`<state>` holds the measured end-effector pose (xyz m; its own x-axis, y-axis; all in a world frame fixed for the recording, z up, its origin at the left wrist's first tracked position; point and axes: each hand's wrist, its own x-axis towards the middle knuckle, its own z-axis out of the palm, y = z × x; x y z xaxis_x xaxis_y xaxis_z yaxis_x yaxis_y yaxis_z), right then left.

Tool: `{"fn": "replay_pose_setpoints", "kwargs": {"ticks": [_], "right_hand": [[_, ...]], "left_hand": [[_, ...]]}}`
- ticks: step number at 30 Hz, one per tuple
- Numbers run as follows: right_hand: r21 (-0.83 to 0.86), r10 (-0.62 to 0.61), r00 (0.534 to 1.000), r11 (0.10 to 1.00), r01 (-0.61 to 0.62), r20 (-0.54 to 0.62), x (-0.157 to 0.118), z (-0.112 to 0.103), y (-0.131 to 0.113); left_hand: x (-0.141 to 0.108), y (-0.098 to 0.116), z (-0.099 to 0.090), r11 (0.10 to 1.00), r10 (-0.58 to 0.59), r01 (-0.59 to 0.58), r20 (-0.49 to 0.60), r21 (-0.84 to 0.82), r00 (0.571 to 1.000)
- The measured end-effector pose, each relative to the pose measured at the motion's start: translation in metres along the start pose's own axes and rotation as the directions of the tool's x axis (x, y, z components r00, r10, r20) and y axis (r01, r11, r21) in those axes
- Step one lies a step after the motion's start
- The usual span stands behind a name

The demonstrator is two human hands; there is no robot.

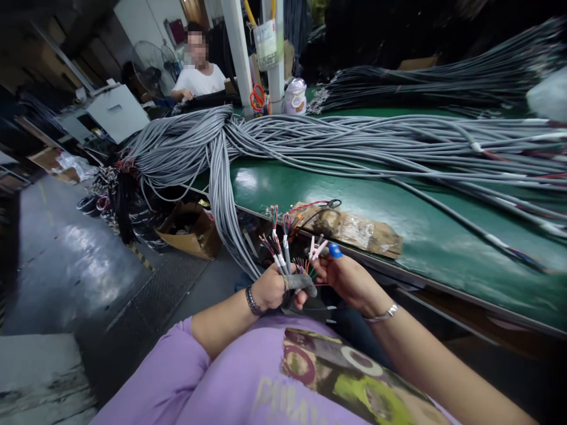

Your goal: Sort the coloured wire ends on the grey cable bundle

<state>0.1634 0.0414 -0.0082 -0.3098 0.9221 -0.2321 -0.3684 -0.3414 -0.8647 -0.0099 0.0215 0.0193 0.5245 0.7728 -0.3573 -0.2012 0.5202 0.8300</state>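
My left hand [283, 289], with dark coverings on some fingers, is closed round several grey cables [287, 255]. Their stripped ends fan upward in thin coloured wires [274, 219] above white wraps. Just to the right, my right hand [345, 276] has a blue cover on one digit. Its fingers are bent together at another spread of coloured wires [305, 265] beside my left hand; the exact fingertip contact is partly hidden. A pale pink clip [317, 248] shows just above the right fingers, and I cannot tell whether they touch it.
A wooden block [354, 229] with tape lies at the edge of the green table [266, 183]. A long bundle of grey cables [310, 133] crosses it and hangs over the edge. Black cables [411, 85] lie behind. A cardboard box [190, 230] is below; a person [201, 77] sits beyond.
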Motion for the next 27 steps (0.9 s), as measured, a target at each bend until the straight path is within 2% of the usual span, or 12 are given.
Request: {"fn": "replay_pose_setpoints", "kwargs": {"ticks": [2,4,6,9,12,16,22,27], "right_hand": [[-0.074,-0.074,0.997,0.995,0.073,-0.004,0.003,0.004,-0.003],[-0.189,-0.176,0.983,0.969,0.162,-0.061,0.004,0.008,-0.003],[-0.237,-0.221,0.970,0.952,0.192,-0.104,0.006,0.011,-0.001],[-0.062,-0.113,0.990,0.992,0.108,-0.083,0.011,0.014,0.003],[0.161,0.005,0.998,0.987,0.006,-0.068,0.015,0.017,0.005],[0.331,0.019,0.998,0.943,0.001,-0.058,0.018,0.018,0.008],[0.388,-0.018,0.999,0.921,0.031,-0.038,0.018,0.018,0.008],[0.309,0.043,0.995,0.949,-0.068,0.089,0.010,0.014,0.003]], "left_hand": [[0.005,0.004,-0.001,1.000,-0.010,0.010,0.031,0.005,0.999],[0.008,0.005,-0.001,1.000,-0.008,0.008,0.041,0.007,0.999],[0.011,0.005,-0.002,1.000,-0.005,0.005,0.045,0.002,0.999],[0.013,0.004,-0.002,1.000,-0.004,0.003,0.053,0.005,0.999],[0.015,0.003,-0.002,1.000,-0.014,0.015,0.036,-0.006,0.999],[0.018,0.003,-0.002,0.999,-0.032,0.032,0.003,-0.023,0.999],[0.018,0.000,-0.002,0.999,-0.037,0.037,0.029,-0.014,0.999],[0.015,-0.007,-0.004,0.999,0.040,-0.040,-0.034,0.005,0.999]]}}
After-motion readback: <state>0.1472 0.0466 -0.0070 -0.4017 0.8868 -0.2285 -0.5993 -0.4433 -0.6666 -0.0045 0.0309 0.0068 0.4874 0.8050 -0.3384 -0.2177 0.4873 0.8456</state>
